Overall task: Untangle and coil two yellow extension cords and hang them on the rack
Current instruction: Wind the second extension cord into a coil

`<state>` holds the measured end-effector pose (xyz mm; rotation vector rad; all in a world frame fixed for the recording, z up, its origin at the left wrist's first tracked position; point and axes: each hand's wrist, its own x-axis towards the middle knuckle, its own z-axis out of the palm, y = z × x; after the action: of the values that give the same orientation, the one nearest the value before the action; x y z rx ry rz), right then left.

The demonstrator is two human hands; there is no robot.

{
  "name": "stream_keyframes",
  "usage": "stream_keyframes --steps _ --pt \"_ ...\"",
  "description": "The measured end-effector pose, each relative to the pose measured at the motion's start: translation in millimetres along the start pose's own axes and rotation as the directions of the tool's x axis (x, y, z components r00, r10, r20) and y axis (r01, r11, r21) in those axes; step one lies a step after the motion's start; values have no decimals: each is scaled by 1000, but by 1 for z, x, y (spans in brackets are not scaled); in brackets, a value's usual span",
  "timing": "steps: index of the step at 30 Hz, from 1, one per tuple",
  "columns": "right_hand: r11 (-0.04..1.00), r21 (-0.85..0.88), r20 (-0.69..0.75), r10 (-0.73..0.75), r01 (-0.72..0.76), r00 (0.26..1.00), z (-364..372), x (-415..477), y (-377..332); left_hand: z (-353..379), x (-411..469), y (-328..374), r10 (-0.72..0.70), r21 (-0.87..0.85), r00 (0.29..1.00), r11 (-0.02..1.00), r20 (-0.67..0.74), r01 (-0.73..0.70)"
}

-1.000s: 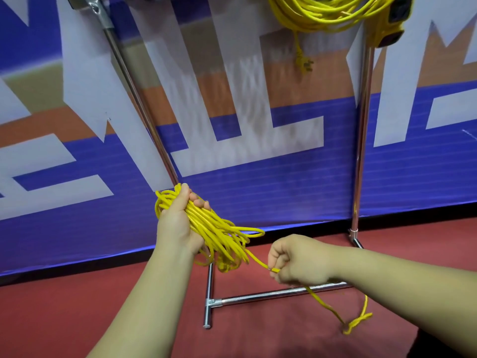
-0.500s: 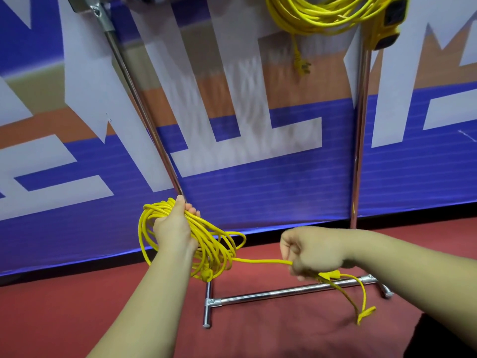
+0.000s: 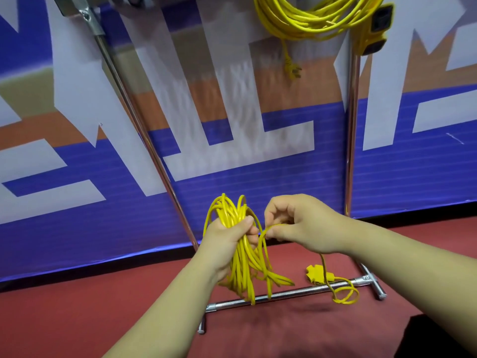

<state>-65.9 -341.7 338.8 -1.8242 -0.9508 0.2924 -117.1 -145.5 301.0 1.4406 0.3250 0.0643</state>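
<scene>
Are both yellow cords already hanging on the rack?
No: one coiled cord hangs at the top of the rack, but the left hand grips the other coil and the right hand pinches its strand.

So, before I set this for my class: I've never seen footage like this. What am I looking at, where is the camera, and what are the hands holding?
There is no machine here, only a person's two bare hands. The single picture comes from a camera worn on the head, looking forward and down. The left hand grips a bundle of loops of a yellow extension cord. The right hand pinches a loose strand of it beside the bundle. The cord's tail runs down to a yellow connector near the base bar of a chrome rack. The rack stands on a red floor before a blue and white banner. A second yellow cord already hangs coiled at the rack's top.
</scene>
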Motion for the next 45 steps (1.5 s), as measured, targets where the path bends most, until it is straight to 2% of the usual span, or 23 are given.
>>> stream_keyframes --steps 7,15,19,25,28,31,34,37,41,45 --pt "998 -66 -85 -27 21 996 -24 0 -1 16 -22 7 -79 -57 961 994 264 97" --pt "999 -40 -114 19 -23 993 -39 -3 7 31 -28 4 -135 -107 907 975 399 192" --pt "999 -9 -102 49 -51 994 -43 -4 11 32 -27 6 -111 -96 863 979 493 180" --pt "980 166 19 106 -108 994 -52 -9 14 22 -28 29 -31 -141 878 984 478 112" --pt "964 216 42 152 -158 987 -60 -11 19 5 -24 44 42 -285 904 954 425 89" --pt "954 204 29 219 -220 975 -65 -12 32 -21 -16 57 99 -481 929 872 355 91" --pt "921 278 37 273 -273 961 -60 -11 39 -37 -11 62 156 -552 952 834 265 17" --pt "913 306 -30 291 -268 956 -49 -6 38 -36 -11 56 116 -485 962 874 248 20" --pt "897 385 -181 304 -217 935 -44 -1 31 -38 -11 41 -15 -270 967 959 255 86" --pt "897 420 -306 282 -137 909 -39 7 23 -26 -14 26 -12 -93 972 995 233 34"
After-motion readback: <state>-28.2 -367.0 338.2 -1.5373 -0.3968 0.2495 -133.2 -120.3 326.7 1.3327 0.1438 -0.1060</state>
